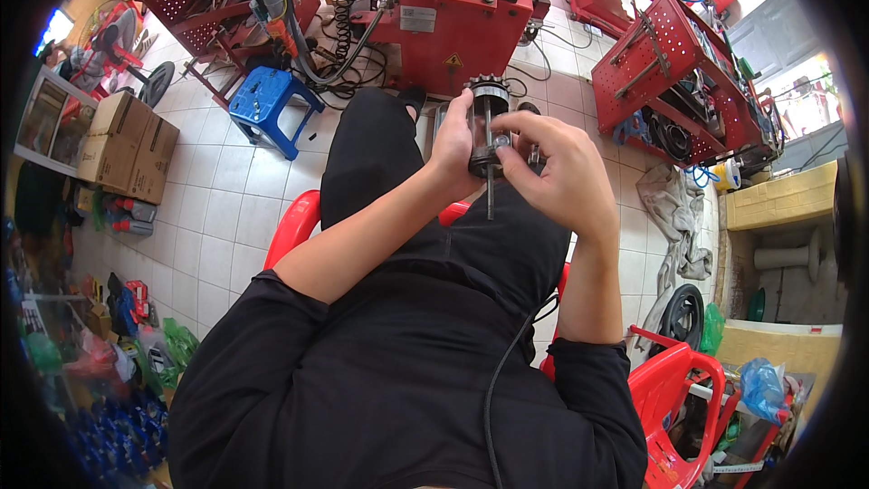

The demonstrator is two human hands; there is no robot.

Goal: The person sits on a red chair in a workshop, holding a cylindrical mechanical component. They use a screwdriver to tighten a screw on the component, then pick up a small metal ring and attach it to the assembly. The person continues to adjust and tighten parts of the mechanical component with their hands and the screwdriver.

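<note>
Seated person in black, left hand [454, 147] grasping a metal hub [489, 122] with toothed ring and rod above the lap, right hand [557, 165] curled beside the rod, its grip unclear, blue stool [264, 100] to the left, red machine [462, 32] beyond.

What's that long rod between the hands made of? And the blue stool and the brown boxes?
The rod looks like metal, perhaps steel: it's grey, straight and dully shiny. The stool seems to be moulded plastic: bright blue all through, smooth and slightly glossy. The boxes look like cardboard: plain matte brown, with flat sides.
</note>
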